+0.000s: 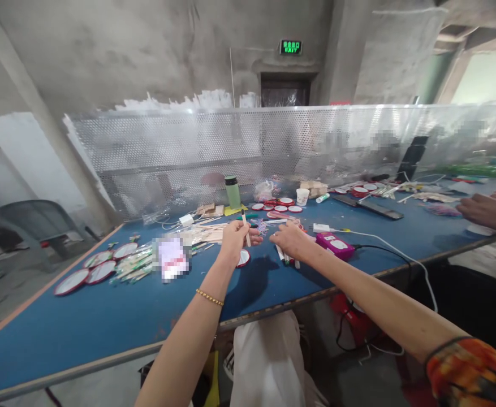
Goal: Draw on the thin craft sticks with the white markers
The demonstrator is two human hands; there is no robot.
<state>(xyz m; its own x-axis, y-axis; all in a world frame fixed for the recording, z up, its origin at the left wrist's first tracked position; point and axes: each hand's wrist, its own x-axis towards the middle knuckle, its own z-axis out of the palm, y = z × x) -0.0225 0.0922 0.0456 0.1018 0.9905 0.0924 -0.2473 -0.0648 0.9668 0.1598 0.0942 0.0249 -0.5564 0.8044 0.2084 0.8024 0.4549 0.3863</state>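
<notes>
My left hand (233,242) is raised over the blue table, its thumb and fingers closed on a slim, pale flat stick (246,229) with a dark upper end. Just below that hand lies a small white disc with a red rim (244,259). To the right, my right hand (292,240) is bent down with curled fingers, and what it pinches, if anything, is hidden. Several white pen-like sticks (280,254) with dark or red ends lie under it. Thin purple and pink strands (263,227) are between and behind the two hands.
Red-rimmed discs (99,272), wrapped sticks (135,265) and a blurred phone-like rectangle (172,258) lie left. Behind stand a green bottle (233,195) and paper cup (302,196). A magenta box (335,245) with cables sits right, near another person's hand (487,212).
</notes>
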